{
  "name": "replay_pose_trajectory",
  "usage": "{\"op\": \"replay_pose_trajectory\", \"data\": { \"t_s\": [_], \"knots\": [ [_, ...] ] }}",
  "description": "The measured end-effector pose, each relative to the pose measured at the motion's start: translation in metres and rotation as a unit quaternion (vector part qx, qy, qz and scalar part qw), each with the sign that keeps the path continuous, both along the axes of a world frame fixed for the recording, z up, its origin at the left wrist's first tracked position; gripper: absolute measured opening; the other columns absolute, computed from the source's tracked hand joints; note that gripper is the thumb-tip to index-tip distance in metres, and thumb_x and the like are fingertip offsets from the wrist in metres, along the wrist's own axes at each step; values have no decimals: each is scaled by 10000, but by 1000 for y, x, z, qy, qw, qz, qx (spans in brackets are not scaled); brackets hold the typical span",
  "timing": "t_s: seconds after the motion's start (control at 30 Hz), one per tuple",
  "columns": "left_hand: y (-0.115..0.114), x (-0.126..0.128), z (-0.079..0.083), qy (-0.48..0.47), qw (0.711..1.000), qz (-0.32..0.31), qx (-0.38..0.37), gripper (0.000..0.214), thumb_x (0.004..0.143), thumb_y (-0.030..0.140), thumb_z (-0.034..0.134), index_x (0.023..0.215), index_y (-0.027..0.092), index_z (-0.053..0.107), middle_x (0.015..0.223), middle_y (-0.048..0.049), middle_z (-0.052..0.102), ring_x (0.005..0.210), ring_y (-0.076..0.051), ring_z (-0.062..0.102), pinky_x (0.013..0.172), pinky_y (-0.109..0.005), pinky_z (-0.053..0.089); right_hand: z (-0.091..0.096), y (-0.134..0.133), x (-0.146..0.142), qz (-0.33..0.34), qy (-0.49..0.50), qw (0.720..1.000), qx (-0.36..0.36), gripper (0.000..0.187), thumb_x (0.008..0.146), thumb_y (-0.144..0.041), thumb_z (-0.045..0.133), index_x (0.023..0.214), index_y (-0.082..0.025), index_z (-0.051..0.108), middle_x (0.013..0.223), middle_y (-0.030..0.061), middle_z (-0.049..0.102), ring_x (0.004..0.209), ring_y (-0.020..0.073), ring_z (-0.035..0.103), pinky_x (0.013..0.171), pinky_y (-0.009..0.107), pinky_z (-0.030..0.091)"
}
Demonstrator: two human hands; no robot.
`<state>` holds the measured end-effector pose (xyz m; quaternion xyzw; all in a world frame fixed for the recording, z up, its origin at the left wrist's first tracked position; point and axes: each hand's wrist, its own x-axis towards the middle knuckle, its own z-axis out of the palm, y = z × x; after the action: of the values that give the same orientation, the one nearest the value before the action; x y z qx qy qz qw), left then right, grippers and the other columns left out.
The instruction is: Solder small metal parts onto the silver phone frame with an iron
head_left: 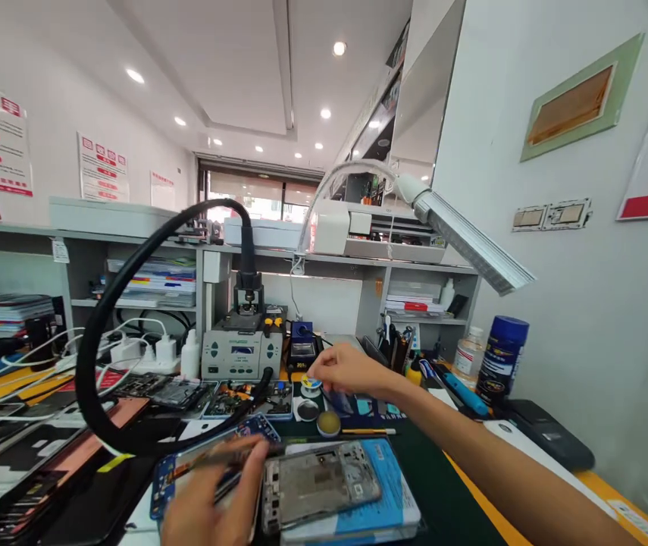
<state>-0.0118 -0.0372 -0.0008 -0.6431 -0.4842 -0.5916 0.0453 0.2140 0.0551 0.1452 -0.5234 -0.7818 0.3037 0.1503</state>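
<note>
My left hand (210, 497), blurred by motion, is closed round a slim dark tool (236, 456) whose tip points right; its kind is not clear. Beneath it lies a blue-edged phone (161, 485) with its inner parts exposed. Just right of that hand, a bare metal phone frame (320, 485) rests on a blue-and-white box (397, 485). Farther back, my right hand (340, 369) is closed in a pinch beside a small yellow-and-white round spool or tin (311, 385). Whatever its fingertips may hold is hidden.
A thick black hose (88, 364) arches over the left side from a grey rework station (238, 355). Opened phones (90, 432) crowd the left. An open round tin (328, 425) and yellow stick (369, 431) lie mid-mat. A lamp (465, 235) overhangs; a blue-capped can (502, 356) stands right.
</note>
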Motion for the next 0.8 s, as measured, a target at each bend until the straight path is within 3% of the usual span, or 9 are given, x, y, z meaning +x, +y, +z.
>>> {"op": "replay_pose_trajectory", "data": {
  "t_s": [0.07,0.13,0.2,0.27,0.43,0.57,0.67,0.73,0.8],
  "knots": [
    [7,2,36,67,995,-67,-9,429,1143,571,583,1002,256,839,967,-55,907,878,-253,878,799,-308,683,4,-39,14,72,-1,997,29,225,1057,-354,854,1195,-187,792,974,-2,762,781,189,711,740,346,610],
    [14,14,71,135,983,-123,-20,404,1155,482,531,953,257,799,908,-46,854,842,-234,823,771,-309,629,3,-66,23,98,17,992,81,265,886,-311,964,1077,-218,806,845,-42,641,741,174,567,699,306,448],
    [19,33,96,192,969,-155,-33,403,1134,360,543,774,256,692,780,-20,756,718,-210,713,656,-304,513,-3,-78,27,81,50,987,131,221,891,-220,872,791,-214,674,779,-43,555,746,174,483,695,314,348],
    [23,51,108,232,956,-177,-42,369,1128,285,538,804,241,711,804,-21,730,729,-201,674,653,-309,462,-13,-76,31,57,90,984,142,314,941,-218,759,705,-235,553,730,-45,515,714,170,443,653,312,303],
    [31,76,99,256,949,-178,-55,365,1151,274,512,939,217,804,963,-70,725,900,-242,682,781,-360,520,-39,-57,41,9,201,973,115,262,965,-293,688,746,-241,554,708,-61,514,674,147,437,595,269,328],
    [44,77,90,260,943,-188,-90,395,1169,308,469,1122,224,853,1147,-108,766,1052,-273,734,881,-394,591,-57,-47,44,2,264,964,43,243,989,-334,682,775,-237,621,616,-81,573,540,126,516,519,243,416],
    [54,58,86,272,929,-218,-124,436,1158,463,540,1471,239,745,1345,-113,799,1214,-295,784,988,-394,643,-69,-41,49,-7,292,956,-10,220,1006,-385,744,875,-227,666,608,-76,656,505,128,584,503,233,478],
    [58,36,79,269,925,-220,-152,511,1122,584,591,1476,242,731,1317,-98,839,1167,-288,831,938,-359,670,-76,-38,55,-12,302,952,-53,278,1011,-450,801,916,-226,665,612,-64,701,498,130,608,504,233,515],
    [58,14,66,284,913,-231,-181,482,977,552,788,1366,268,795,1158,-51,878,975,-273,869,789,-315,676,-81,-35,60,-14,306,946,-105,344,976,-488,875,926,-228,656,610,-53,729,493,130,619,497,227,531]
  ]
}}
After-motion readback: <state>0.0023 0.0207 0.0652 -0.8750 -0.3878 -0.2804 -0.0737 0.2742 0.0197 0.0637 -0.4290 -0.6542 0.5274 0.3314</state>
